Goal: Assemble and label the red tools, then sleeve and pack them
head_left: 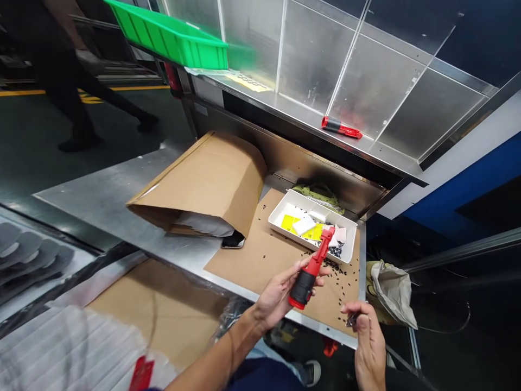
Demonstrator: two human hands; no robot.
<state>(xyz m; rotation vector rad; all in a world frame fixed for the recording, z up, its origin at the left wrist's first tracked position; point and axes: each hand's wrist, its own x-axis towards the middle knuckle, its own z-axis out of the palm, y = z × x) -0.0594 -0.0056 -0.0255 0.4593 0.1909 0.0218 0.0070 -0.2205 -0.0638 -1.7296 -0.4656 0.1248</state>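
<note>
In my left hand (274,301) lies a red-and-black plastic tool housing (311,274), its narrow red end tilted up over the white tray (277,214). The fingers curl around it from below. My right hand (370,339) is closed near the table's front right corner, with small dark pieces (352,319) between thumb and fingers; their exact kind is too small to make out. White and yellow papers and many tiny black parts (336,251) lie in the tray. More such black bits are scattered on the brown cardboard (244,271) around it.
A large brown paper bag (203,179) lies on the metal table left of the tray. On the shelf above rest a similar red-and-black housing (341,127) and a green bin (171,41). An open bag (393,288) hangs at right. A person (61,70) walks at far left.
</note>
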